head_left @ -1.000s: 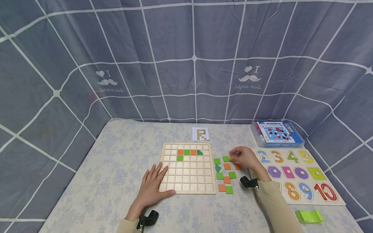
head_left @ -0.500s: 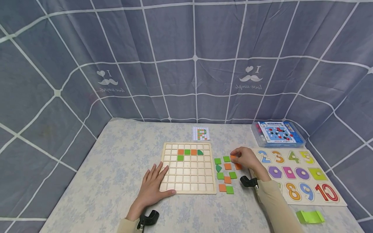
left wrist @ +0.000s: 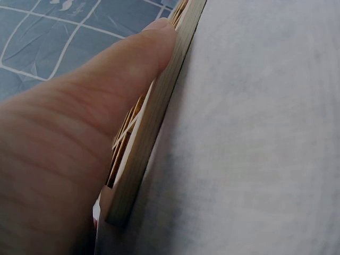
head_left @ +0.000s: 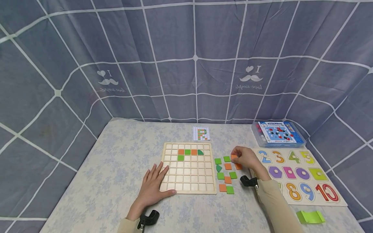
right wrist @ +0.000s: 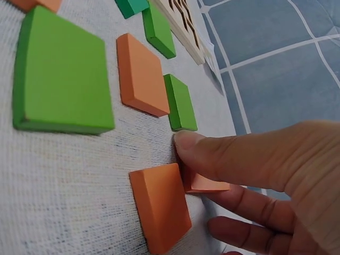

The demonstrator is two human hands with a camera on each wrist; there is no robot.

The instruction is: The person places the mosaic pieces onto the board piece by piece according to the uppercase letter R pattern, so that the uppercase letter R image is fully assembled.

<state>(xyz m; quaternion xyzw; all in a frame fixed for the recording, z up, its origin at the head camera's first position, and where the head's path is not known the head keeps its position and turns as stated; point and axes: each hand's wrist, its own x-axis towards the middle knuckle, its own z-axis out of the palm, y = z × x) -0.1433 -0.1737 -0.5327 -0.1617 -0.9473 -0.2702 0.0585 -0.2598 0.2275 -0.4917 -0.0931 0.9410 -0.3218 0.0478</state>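
A square wooden grid board [head_left: 186, 178] lies on the table. Orange tiles [head_left: 181, 151], green tiles [head_left: 180, 158] and a dark green rounded tile [head_left: 200, 152] sit in its upper cells. My left hand [head_left: 152, 187] rests with spread fingers on the board's lower left corner; its thumb [left wrist: 143, 50] lies along the front rim. Right of the board, my right hand [head_left: 247, 158] pinches an orange square tile [right wrist: 204, 183] between thumb and fingers. Close by lie another orange tile [right wrist: 162, 207] and a green tile [right wrist: 181, 103]. The fingers partly hide the pinched tile.
Several loose tiles [head_left: 220, 175] lie between board and right hand. A pattern card [head_left: 201, 133] is behind the board. A number puzzle board [head_left: 294, 176] lies under the right forearm's side, with a plastic box [head_left: 278, 133] behind and a green holder [head_left: 310, 217] in front.
The orange tile at my right fingertips shows slightly more than before, and that hand has barely shifted. My left hand stays in place on the board.
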